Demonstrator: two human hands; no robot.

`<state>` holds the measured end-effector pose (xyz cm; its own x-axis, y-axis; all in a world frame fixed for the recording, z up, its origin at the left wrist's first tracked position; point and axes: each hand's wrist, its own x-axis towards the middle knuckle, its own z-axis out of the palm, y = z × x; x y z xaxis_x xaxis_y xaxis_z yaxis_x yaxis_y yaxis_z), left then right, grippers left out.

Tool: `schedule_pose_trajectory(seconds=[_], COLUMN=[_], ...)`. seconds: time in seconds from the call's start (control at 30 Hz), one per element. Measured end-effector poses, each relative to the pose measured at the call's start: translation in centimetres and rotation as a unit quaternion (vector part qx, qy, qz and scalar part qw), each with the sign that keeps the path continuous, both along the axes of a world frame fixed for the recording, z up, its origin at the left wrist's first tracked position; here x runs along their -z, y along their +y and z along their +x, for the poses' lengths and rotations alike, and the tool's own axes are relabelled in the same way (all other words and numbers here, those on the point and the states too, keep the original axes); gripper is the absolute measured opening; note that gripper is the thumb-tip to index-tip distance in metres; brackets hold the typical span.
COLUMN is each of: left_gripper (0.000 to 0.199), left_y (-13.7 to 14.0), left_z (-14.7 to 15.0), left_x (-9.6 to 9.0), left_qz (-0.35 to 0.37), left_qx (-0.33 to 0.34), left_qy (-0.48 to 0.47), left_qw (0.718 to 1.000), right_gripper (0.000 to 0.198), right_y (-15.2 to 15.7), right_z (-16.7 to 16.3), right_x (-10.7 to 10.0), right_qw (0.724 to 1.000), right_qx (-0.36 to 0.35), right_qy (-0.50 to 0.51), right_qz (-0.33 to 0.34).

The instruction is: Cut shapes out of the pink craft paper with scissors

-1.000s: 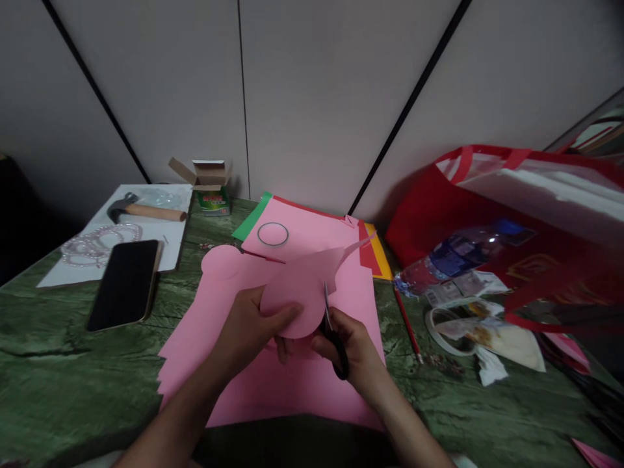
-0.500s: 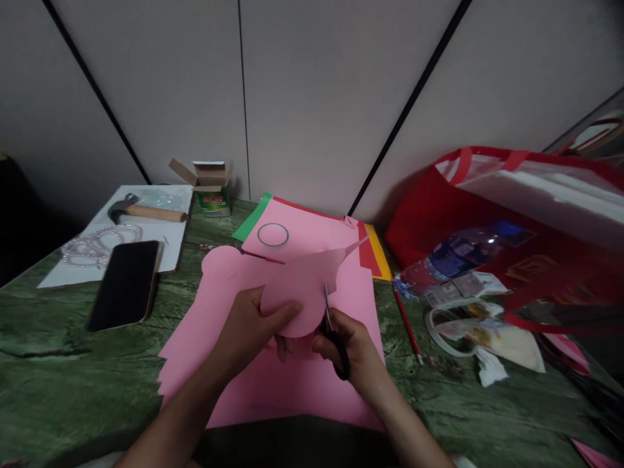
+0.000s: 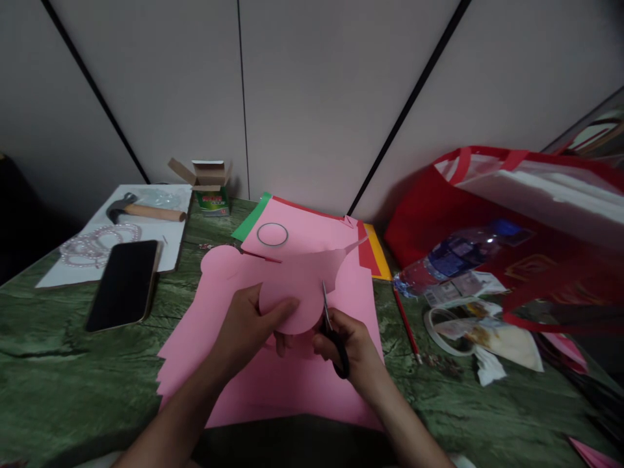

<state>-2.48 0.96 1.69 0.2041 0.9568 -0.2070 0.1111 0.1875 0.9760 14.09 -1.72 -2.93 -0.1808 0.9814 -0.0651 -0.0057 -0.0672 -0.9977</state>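
My left hand (image 3: 256, 318) pinches a piece of pink paper (image 3: 297, 279) by its rounded lower edge, thumb on top and fingers underneath. Black-handled scissors (image 3: 336, 344) are in my right hand (image 3: 353, 341), their blades up against the right side of that piece. A thin strip of the paper sticks out toward the upper right. Beneath both hands lie more pink sheets (image 3: 234, 383), with a round-ended pink shape at their upper left. A dark ring (image 3: 272, 244) rests on the pink paper behind, and a red pencil (image 3: 263, 257) is partly covered by the held piece.
On the left are a phone (image 3: 124, 286), a claw hammer (image 3: 146, 210), a bead string (image 3: 97, 244) and an opened small box (image 3: 213, 195). To the right are another red pencil (image 3: 407, 325), a tape roll (image 3: 443, 341), a plastic bottle (image 3: 453, 257) and a red bag (image 3: 419, 208).
Both hands stay in nearly the same place. The held pink paper has shifted very slightly, and the scissors remain at its right edge.
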Motion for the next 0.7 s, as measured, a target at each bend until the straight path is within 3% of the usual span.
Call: schedule_pose_trajectory(seconds=[0.7], left_gripper=[0.022], left_y=[0.0], left_z=[-0.03], left_x=[-0.34], left_qz=[0.006], left_qx=[-0.003], left_qy=[0.004], left_qw=[1.0], right_gripper=[0.034], right_y=[-0.07], right_z=[-0.22], right_x=[-0.32], right_qw=[1.0], right_qx=[0.012], right_qy=[-0.008], right_qz=[-0.001])
